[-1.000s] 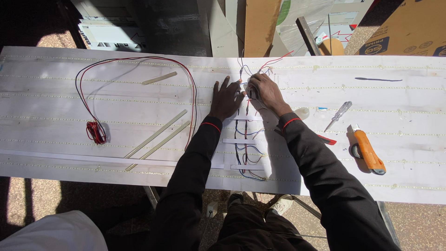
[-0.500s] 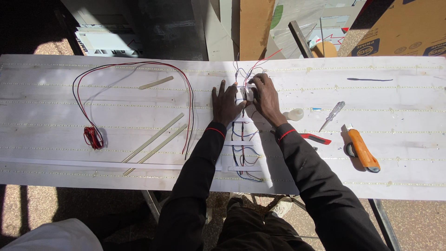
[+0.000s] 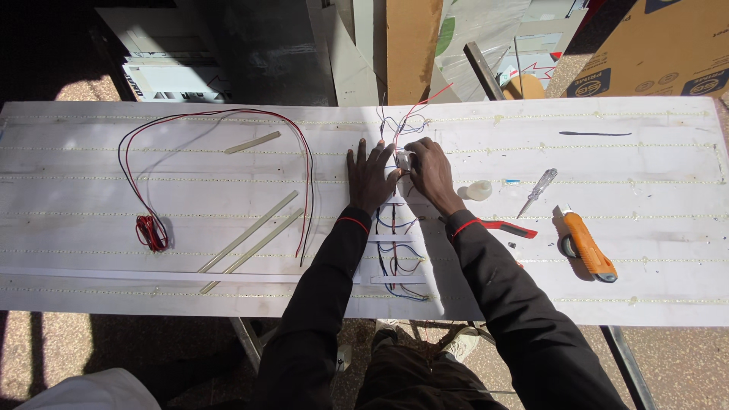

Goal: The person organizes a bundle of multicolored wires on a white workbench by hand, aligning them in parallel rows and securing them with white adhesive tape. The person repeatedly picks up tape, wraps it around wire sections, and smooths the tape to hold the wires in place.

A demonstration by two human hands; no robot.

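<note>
The small pale object (image 3: 402, 160) pinched between the two hands is hard to make out; it sits among thin red, blue and black wires (image 3: 400, 125) that fan out beyond the fingertips. The left hand (image 3: 370, 176) lies flat and spread on the long white panel bench (image 3: 645, 144), its thumb against that small object. The right hand (image 3: 431, 168) is curled, fingers closed on the same piece, though its grip is partly hidden by its own knuckles. Below the wrists, more blue and black wiring (image 3: 396, 262) runs under narrow white strips and is partly covered by the dark sleeves.

Just right of the right hand sits a small translucent cap-like piece (image 3: 478, 190), then a clear-handled screwdriver (image 3: 537, 190). Red-handled pliers (image 3: 507, 227) are half hidden beneath the right forearm. Farther right lies an orange utility knife (image 3: 587, 245).

Well left of the left hand, a long red-and-black cable loop (image 3: 220, 114) ends in a small coil (image 3: 152, 231), with three pale flat sticks (image 3: 254, 231) lying near it.

The bench is in hard sunlight with rows of tiny dots along it. Beyond the hands stand cardboard boxes (image 3: 653, 64) and sheets, cut off by the frame; the ground below is speckled
</note>
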